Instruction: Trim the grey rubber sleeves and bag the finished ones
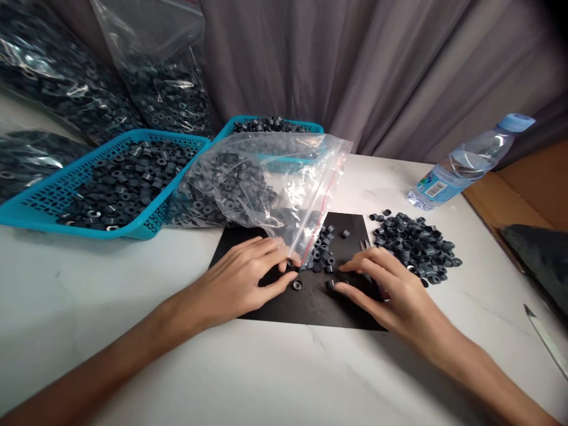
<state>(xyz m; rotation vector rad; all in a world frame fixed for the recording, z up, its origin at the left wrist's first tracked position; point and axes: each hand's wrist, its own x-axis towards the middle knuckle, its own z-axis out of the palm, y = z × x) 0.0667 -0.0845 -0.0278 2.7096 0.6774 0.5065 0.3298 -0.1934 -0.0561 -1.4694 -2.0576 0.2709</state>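
My left hand (251,275) lies over the dark mat (284,313), its fingertips at the mouth of a clear zip bag (302,195) filled with small dark grey rings. Its thumb is apart from the fingers, beside a loose ring (297,285). Over the mat's right side is my right hand (386,281), thumb and fingers spread. A small dark piece (331,285) sits at that thumb's tip. Between the hands, a cluster of rings (323,254) spills by the bag opening. Under my right hand a tool with two thin tips (364,244) is partly hidden.
A pile of dark rings (412,245) lies right of the mat, with a water bottle (465,165) behind it. Blue baskets (44,222) of rings and filled bags (164,89) stand at left and back. A pointed blade (544,334) lies far right.
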